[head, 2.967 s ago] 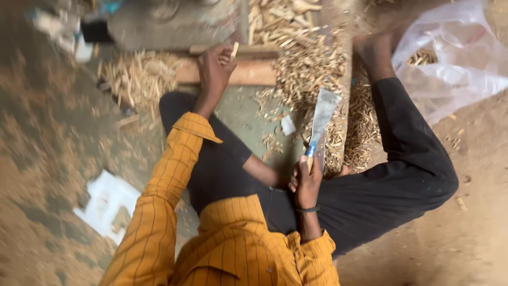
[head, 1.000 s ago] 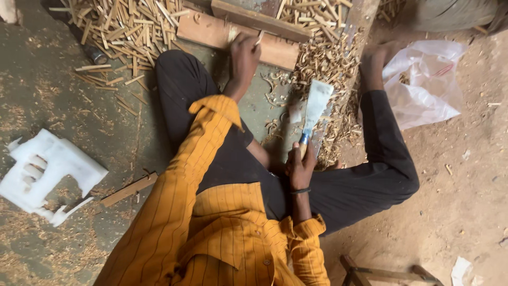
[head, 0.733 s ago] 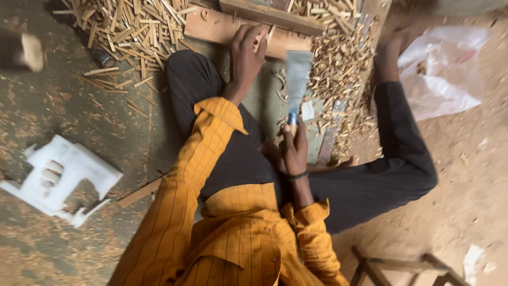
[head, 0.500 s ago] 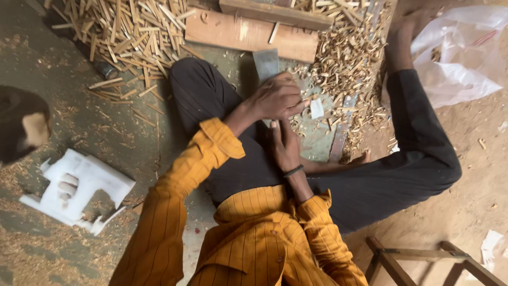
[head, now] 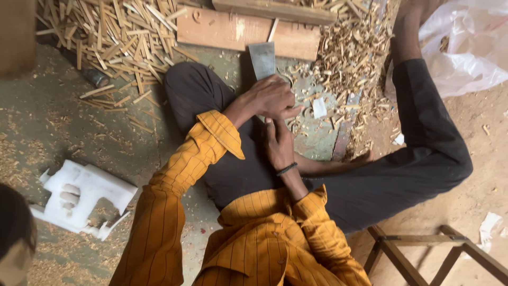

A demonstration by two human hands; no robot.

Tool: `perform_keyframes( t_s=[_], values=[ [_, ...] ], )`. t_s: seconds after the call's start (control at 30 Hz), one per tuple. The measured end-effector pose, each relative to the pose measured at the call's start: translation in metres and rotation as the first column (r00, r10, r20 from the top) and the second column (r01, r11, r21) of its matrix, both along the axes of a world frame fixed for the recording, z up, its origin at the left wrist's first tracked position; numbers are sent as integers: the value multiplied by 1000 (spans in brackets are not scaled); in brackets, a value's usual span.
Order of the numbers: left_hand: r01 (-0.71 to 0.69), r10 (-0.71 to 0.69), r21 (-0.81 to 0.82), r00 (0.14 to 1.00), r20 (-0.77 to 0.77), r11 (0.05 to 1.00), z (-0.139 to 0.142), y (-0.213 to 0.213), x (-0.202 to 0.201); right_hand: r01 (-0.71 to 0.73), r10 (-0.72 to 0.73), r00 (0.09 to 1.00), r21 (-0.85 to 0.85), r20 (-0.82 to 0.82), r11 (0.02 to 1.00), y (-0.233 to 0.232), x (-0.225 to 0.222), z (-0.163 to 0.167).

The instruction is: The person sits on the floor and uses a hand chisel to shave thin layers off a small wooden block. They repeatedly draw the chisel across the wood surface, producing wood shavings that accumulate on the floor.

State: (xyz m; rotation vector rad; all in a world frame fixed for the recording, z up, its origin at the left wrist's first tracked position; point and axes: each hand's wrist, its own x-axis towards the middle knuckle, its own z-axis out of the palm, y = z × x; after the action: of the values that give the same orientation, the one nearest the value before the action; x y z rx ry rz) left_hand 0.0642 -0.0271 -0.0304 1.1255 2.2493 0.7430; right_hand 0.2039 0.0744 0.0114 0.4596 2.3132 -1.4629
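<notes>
Head view, single entry.

Item: flat metal blade, grey, broad and square-ended, standing up out of the hands over the person's lap, its top end just short of the wooden plank lying across the floor ahead.

Left hand: curling closed over the lower end of the blade, fingers wrapping the part that is hidden under them.

Right hand: lying just below the left one, fingers reaching up to the blade's foot; a dark wristband is showing. Whether it is gripping or only steadying, I cannot tell.

Handling, as judged: the blade is looking stiff, thin and fairly heavy for its width, smooth enough to slip in a dusty palm, and likely keen along one edge. Holding is best low down, at the hidden handle end, with the fingers kept off the bare steel.

Surroundings: split wood slivers are heaping at upper left; curled shavings are piling at upper right; a white foam block is lying on the sawdust; a plastic bag is sitting beyond the outstretched leg; a wooden frame is standing at lower right.
</notes>
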Motion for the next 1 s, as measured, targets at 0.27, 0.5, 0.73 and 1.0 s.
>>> perform_keyframes(
  t_s=[0.27, 0.5, 0.73, 1.0],
  values=[
    [19, -19, -29, 1000, -17, 999, 6, 2, -14, -1, 2, 1000, 68, -4, 998, -6, -10, -3],
    [0, -4, -54, 998, -66, 999, -18, 6, -43, 70, -70, 998, 37, -11, 997, -13, -36, -29],
    [-21, 214, 393, 865, -453, 919, 5, 7, -28, 228, -209, 972, -662, 109, 714, 18, -12, -24],
    [-728, 876, 593, 477, 76, 345, -13, -12, -31, 465, -412, 882, -575, 229, 674, 58, 33, 17]
  ],
)
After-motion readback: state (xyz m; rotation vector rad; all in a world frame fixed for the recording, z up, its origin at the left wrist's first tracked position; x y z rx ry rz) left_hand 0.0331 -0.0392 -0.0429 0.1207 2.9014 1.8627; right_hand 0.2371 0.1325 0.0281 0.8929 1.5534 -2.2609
